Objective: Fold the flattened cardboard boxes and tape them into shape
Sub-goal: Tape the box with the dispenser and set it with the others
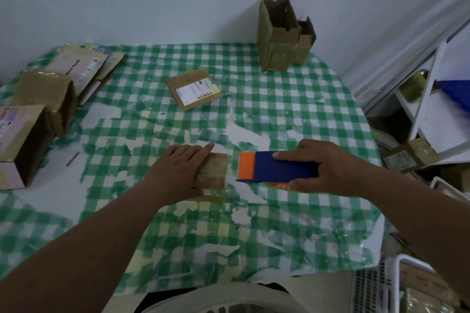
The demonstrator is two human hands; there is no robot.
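- Two taped brown cardboard boxes (38, 114), folded into shape, at far left edge of table; nearer one lying on its side, open end facing the viewer.
- Stack of flattened cardboard boxes (87, 68) with pale printed labels, behind those two, near far left corner.
- Green-and-white checked plastic tablecloth (292, 99), worn through in pale patches, covering whole table.
- Small dark stick-like object (73, 159) on a bare patch, left of centre; kind not discernible.
- Left hand (178, 168), palm down, fingers straight and laid flat, pressing on small brown taped cardboard box (212, 173) at table centre; index fingertip reaching past box's far edge.
- Flattened brown cardboard box with white shipping label (193, 89), lying flat, further back, well apart from the hands.
- Blue tape dispenser with orange front end (274, 168), just right of small box, orange end towards it, narrow gap between; contact cannot be told.
- Right hand (328, 168), curled round dispenser's blue body, index finger along top, thumb underneath at near side.
- Two upright open-topped brown cardboard boxes (282, 38), touching, taller one at left, at far right of table by wall.
- White shelving (429, 114) and further taped cardboard box (409, 155) beyond right table edge.
- White slatted basket (376, 284) at bottom right.
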